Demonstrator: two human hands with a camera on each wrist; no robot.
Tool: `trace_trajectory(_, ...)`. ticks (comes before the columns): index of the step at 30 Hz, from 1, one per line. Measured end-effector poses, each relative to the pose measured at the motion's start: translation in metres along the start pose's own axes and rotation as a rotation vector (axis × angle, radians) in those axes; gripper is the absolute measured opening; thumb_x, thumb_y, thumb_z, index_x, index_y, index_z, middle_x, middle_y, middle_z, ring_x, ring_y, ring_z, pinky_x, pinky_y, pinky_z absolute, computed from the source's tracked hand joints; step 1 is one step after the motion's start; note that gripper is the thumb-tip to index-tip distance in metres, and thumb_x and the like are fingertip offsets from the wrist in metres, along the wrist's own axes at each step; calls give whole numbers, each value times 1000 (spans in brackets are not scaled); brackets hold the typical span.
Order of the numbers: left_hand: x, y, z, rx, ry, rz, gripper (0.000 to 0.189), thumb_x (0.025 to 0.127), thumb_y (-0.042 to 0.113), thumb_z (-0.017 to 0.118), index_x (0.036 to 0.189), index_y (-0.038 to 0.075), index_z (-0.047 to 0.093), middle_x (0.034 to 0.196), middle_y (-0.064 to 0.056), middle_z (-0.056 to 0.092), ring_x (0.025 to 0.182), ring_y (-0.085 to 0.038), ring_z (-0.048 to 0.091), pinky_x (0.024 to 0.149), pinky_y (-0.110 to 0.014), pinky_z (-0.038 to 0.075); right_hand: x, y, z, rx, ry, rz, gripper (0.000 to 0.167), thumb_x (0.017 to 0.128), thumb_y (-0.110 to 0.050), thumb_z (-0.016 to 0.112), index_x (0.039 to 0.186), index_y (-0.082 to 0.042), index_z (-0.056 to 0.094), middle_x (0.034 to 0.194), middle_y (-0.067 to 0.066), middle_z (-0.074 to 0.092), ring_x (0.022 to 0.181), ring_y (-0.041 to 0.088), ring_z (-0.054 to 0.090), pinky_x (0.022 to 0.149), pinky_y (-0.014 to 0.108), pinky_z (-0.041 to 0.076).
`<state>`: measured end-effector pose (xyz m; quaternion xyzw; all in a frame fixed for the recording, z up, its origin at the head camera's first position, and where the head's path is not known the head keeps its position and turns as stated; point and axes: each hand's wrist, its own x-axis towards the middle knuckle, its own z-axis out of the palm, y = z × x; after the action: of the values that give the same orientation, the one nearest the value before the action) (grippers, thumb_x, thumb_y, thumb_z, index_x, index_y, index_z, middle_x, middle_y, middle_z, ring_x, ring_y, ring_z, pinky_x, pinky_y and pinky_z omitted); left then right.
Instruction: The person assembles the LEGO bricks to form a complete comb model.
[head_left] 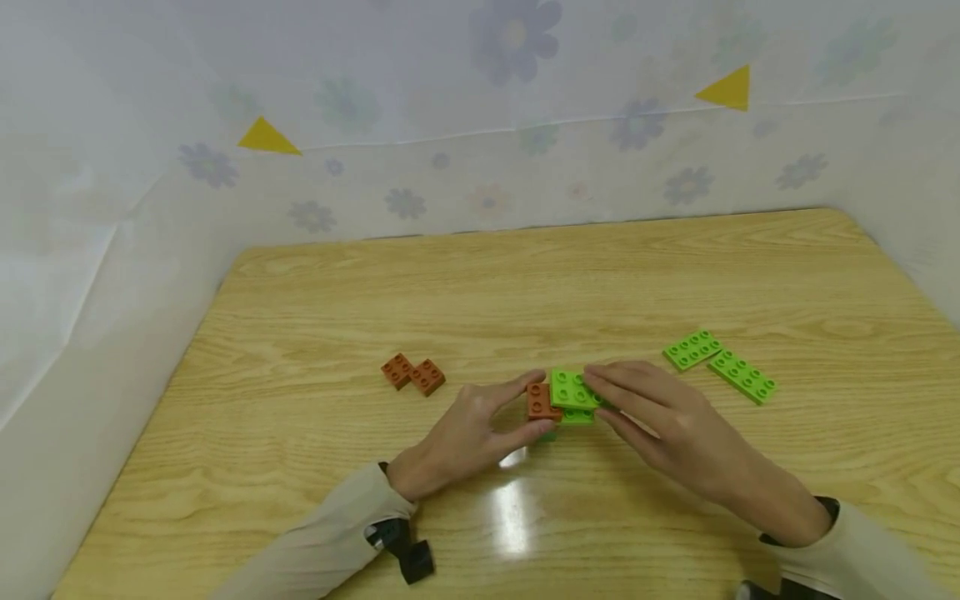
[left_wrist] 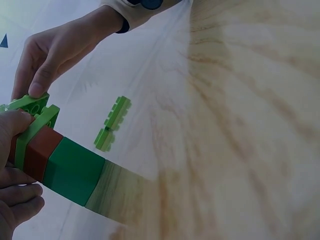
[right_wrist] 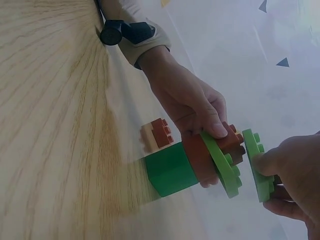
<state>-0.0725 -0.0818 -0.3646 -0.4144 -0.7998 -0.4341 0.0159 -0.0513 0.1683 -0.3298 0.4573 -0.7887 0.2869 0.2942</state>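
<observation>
A small tower of toy building bricks stands on the table, a dark green block (right_wrist: 172,170) at its base. Above that come a brown brick (right_wrist: 196,156), a light green studded plate (right_wrist: 223,169) and a second brown brick (head_left: 537,402). My left hand (head_left: 468,429) grips the tower's brown part from the left, between thumb and fingers. From the right, my right hand (head_left: 667,417) pinches another light green plate (head_left: 567,389). In the right wrist view this plate is tilted close beside the upper brown brick's studs, with a narrow gap showing.
Two loose brown bricks (head_left: 427,377) lie left of the tower on the wooden table (head_left: 480,292). To the right lie two light green plates (head_left: 742,377), end to end at an angle. A pale flowered sheet (head_left: 450,167) hangs behind the table.
</observation>
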Motion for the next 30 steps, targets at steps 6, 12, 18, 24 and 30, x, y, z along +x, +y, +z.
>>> trace_trajectory(6, 1, -1, 0, -7, 7, 13, 57, 94, 23, 66, 137, -8, 47, 120, -20, 63, 55, 6, 56, 97, -28, 48, 3, -4, 2, 35, -45, 26, 42, 104, -30, 44, 123, 3, 64, 115, 13, 66, 102, 26, 61, 99, 12, 40)
trace_trajectory(12, 1, -1, 0, -13, 2, 22, 56, 94, 22, 66, 138, -7, 47, 125, -18, 61, 101, -12, 66, 97, -28, 49, 6, -6, 5, 40, -91, 30, 42, 104, -28, 43, 123, 3, 64, 116, 12, 65, 104, 26, 61, 100, 12, 39)
trace_trajectory(18, 3, -2, 2, -43, -17, 42, 53, 94, 19, 66, 138, -5, 48, 119, -15, 66, 96, -8, 67, 93, -28, 52, 6, -7, 7, 33, -104, 43, 44, 104, -30, 41, 122, 3, 64, 117, 13, 64, 104, 26, 61, 99, 12, 40)
trace_trajectory(24, 3, -2, 1, -55, -19, 49, 54, 93, 17, 67, 138, -6, 48, 118, -15, 66, 95, -9, 67, 93, -28, 52, 5, -8, 5, 7, -166, 59, 46, 105, -30, 38, 122, 3, 65, 121, 14, 62, 108, 25, 60, 96, 17, 45)
trace_trajectory(30, 3, -3, 2, -60, -16, 52, 53, 94, 17, 66, 138, -5, 48, 116, -15, 68, 94, -8, 68, 94, -28, 51, 8, -8, 3, -33, -217, 25, 49, 106, -30, 34, 121, 4, 65, 122, 14, 60, 108, 25, 59, 87, 29, 53)
